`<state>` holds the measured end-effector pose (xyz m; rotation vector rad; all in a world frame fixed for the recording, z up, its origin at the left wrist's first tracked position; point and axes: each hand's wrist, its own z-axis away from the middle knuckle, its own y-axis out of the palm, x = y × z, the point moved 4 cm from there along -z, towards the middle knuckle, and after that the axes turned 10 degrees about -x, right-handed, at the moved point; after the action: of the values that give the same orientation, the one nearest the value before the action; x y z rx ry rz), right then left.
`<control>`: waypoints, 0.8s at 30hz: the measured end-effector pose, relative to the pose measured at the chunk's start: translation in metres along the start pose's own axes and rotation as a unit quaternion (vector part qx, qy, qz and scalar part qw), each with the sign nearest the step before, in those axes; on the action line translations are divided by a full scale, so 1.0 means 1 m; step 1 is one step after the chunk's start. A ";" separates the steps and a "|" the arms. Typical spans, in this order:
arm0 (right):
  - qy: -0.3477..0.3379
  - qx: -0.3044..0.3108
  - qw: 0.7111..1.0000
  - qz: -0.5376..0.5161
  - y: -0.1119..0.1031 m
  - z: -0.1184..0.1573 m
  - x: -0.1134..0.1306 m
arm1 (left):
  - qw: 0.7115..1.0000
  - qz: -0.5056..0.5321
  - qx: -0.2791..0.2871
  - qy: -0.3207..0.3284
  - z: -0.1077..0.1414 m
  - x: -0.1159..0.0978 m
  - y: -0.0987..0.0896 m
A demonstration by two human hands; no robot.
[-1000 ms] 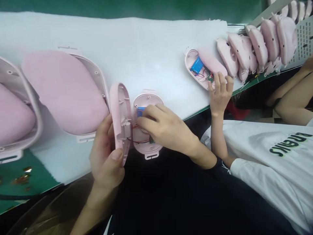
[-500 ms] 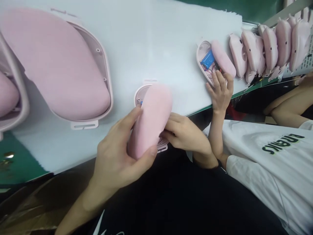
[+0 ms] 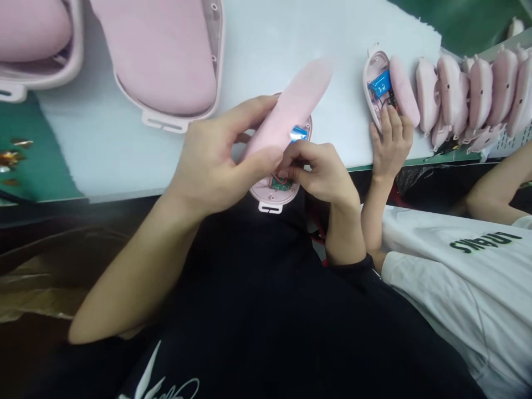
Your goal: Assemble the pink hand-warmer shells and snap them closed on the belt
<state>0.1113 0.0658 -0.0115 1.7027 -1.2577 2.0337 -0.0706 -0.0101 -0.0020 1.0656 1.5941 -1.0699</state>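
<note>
My left hand grips a pink cover shell, its thumb along the near side. The shell is tilted up over an open pink case on the white mat. Inside that case show a blue battery pack and a green circuit board with thin reddish wires. My right hand reaches into the case beside the battery, fingers pinched just above the board. What lies between those fingertips is hidden.
Large pink shells in cases lie at the left. A co-worker's hand touches another open case with a blue battery. Several pink cases stand in a row at the right. Small brassy parts lie on the green surface.
My left hand has tilted the cover shell farther, uncovering the battery and board. My right hand has come further into view over the case. The view has shifted, with the mat now higher.
</note>
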 end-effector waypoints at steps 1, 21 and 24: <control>-0.013 -0.011 1.000 0.002 0.002 0.001 -0.003 | 1.000 0.000 -0.007 0.009 -0.004 0.003 0.002; -0.083 -0.117 0.982 0.122 0.022 -0.024 -0.005 | 0.999 -0.032 0.003 0.001 -0.034 0.003 -0.010; -0.073 -0.130 0.975 0.163 0.021 -0.023 -0.010 | 0.999 -0.027 -0.028 0.030 -0.035 0.004 -0.009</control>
<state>0.0848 0.0728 -0.0292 1.6340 -1.8676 1.8202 -0.0879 0.0219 0.0032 1.0311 1.7006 -1.0318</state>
